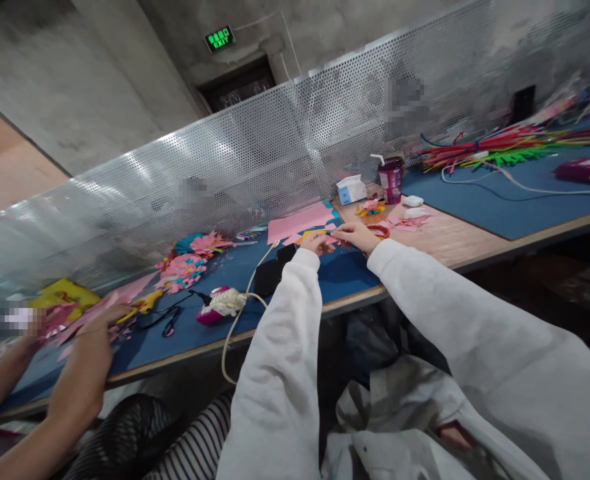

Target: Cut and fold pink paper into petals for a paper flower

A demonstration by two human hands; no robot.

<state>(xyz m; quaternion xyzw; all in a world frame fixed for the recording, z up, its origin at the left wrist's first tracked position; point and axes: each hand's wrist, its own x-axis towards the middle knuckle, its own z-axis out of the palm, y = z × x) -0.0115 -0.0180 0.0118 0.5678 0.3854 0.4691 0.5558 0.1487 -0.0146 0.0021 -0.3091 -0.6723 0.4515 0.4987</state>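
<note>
Pink paper lies between left hand and right hand, just right of frame centre; both curled, exact grip indeterminable.

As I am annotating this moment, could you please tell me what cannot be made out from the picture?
- Head: what lies between the left hand and right hand, too small and partly covered by them.
- Head: full shape of the red loop, partly behind the right hand.
- Head: contents of the purple cup, hidden by its side.
- Head: right end of the purple packet, cut off by the edge.
</note>
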